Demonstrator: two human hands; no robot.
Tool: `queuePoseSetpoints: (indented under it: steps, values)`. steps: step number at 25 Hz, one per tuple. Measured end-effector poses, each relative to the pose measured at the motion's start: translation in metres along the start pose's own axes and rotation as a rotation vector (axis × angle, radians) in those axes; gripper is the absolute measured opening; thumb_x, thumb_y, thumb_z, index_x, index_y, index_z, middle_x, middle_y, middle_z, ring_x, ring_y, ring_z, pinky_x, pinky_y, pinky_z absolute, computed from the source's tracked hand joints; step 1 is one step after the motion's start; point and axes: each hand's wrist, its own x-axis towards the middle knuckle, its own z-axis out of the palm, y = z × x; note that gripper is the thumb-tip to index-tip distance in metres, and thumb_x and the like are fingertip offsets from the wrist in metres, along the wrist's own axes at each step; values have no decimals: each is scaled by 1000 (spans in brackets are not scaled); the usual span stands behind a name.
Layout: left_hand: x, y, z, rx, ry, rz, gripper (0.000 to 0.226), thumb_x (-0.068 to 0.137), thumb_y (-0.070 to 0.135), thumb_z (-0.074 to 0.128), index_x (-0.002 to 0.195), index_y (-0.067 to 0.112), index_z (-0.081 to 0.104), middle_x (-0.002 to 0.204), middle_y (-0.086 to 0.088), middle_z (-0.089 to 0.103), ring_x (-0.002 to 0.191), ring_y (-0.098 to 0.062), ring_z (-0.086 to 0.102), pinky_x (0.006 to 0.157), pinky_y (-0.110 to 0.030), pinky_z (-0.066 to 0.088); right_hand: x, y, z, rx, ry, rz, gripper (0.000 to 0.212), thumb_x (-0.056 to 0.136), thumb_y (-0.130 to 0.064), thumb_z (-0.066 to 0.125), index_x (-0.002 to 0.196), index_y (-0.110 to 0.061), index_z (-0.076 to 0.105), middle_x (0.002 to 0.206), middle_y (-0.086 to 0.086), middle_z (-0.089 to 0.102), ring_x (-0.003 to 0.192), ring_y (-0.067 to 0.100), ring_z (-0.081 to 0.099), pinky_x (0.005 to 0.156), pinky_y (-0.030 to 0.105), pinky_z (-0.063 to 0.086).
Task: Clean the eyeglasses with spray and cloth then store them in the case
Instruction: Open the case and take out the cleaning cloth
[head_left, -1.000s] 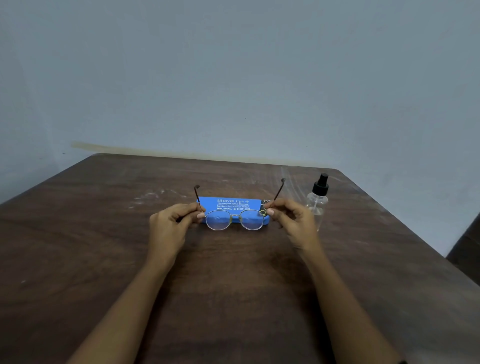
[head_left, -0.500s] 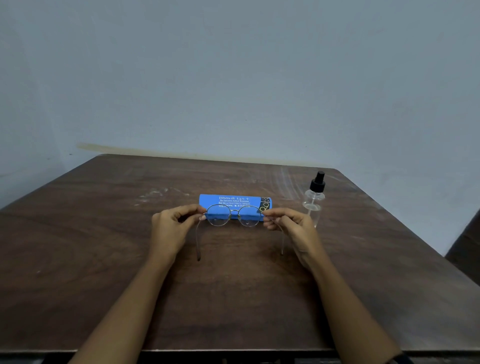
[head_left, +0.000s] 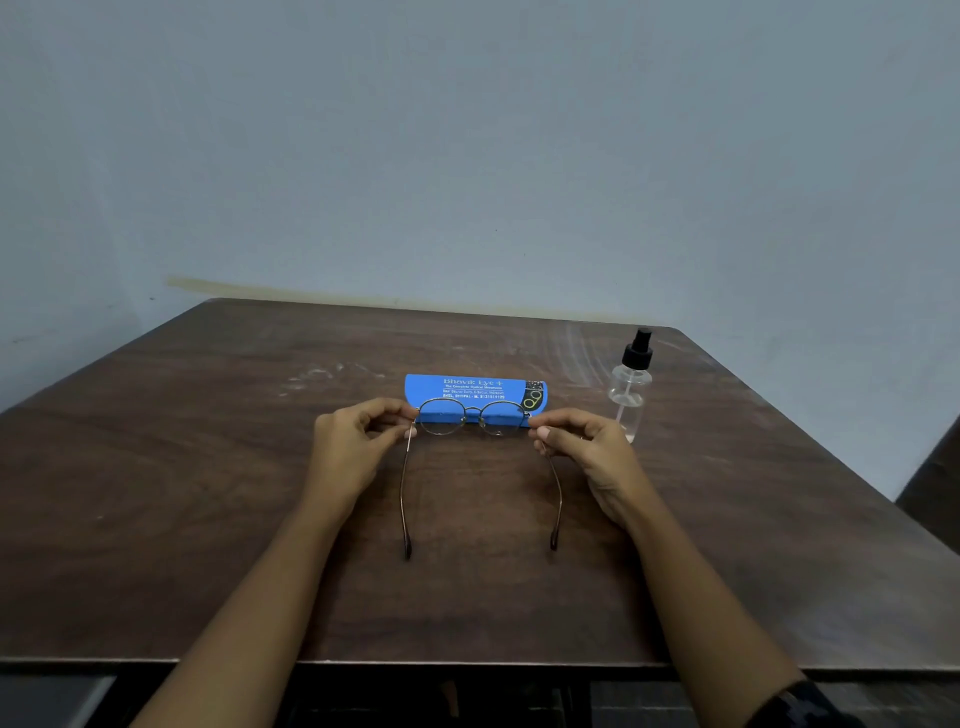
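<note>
Thin round-rimmed eyeglasses (head_left: 471, 420) are held over the brown table, lenses away from me and both temples open, pointing back toward me. My left hand (head_left: 353, 441) pinches the left hinge and my right hand (head_left: 587, 452) pinches the right hinge. Just behind the lenses lies a closed blue glasses case (head_left: 467, 389) with white print. A clear spray bottle (head_left: 629, 384) with a black pump top stands upright to the right of the case. No cloth is visible.
The wooden table (head_left: 208, 493) reaches a pale wall at the back; its near edge runs across the bottom of the view. A dark object (head_left: 935, 499) sits off the table's right side.
The glasses were turned over: the temples pointed up and away a second ago and now stretch toward me. The view has tilted up slightly, showing the table's near edge.
</note>
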Motion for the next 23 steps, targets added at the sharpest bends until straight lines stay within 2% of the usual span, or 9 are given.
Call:
queuePoseSetpoints:
  steps: [3, 8, 13, 17, 21, 23]
  values:
    - [1, -1, 0, 12, -16, -7, 20, 69, -4, 71, 85, 8, 72, 69, 5, 66, 62, 14, 59, 62, 2, 42, 0, 1, -1, -15, -19, 2, 18, 82, 8, 57, 86, -6, 68, 76, 11, 65, 60, 4, 59, 63, 12, 51]
    - [1, -1, 0, 24, -36, -23, 19, 70, -8, 69, 84, 5, 71, 69, 0, 64, 59, 14, 58, 61, 1, 43, 2, 3, -1, -27, -34, 27, 20, 81, 8, 59, 80, -11, 67, 76, 13, 64, 65, 13, 57, 63, 13, 50]
    - [1, 0, 0, 51, -40, -23, 17, 72, -8, 67, 85, 2, 70, 73, -5, 65, 58, 15, 57, 58, 1, 42, 3, 4, -1, -44, -32, 24, 19, 81, 6, 60, 79, -12, 66, 76, 14, 64, 65, 14, 57, 61, 13, 49]
    - [2, 0, 1, 75, -24, -35, 17, 73, -9, 65, 84, 3, 70, 75, -6, 66, 58, 8, 58, 58, 1, 41, 4, 4, -2, -53, -32, 38, 16, 81, 4, 60, 82, -11, 65, 80, 18, 63, 68, 20, 54, 66, 19, 47]
    - [3, -3, 1, 92, 16, -46, 15, 73, -7, 65, 81, 5, 69, 75, -3, 65, 63, 0, 57, 57, 1, 40, 4, 4, 0, -38, -25, 27, 14, 85, 2, 56, 82, -9, 63, 75, 14, 62, 63, 15, 55, 60, 16, 48]
    - [4, -5, 1, 89, 83, -42, 13, 74, -6, 64, 81, 4, 69, 78, -3, 66, 64, 0, 55, 58, 3, 38, 6, 6, 1, -43, 46, 9, 14, 88, 1, 52, 83, -7, 62, 73, 10, 62, 61, 12, 55, 57, 15, 48]
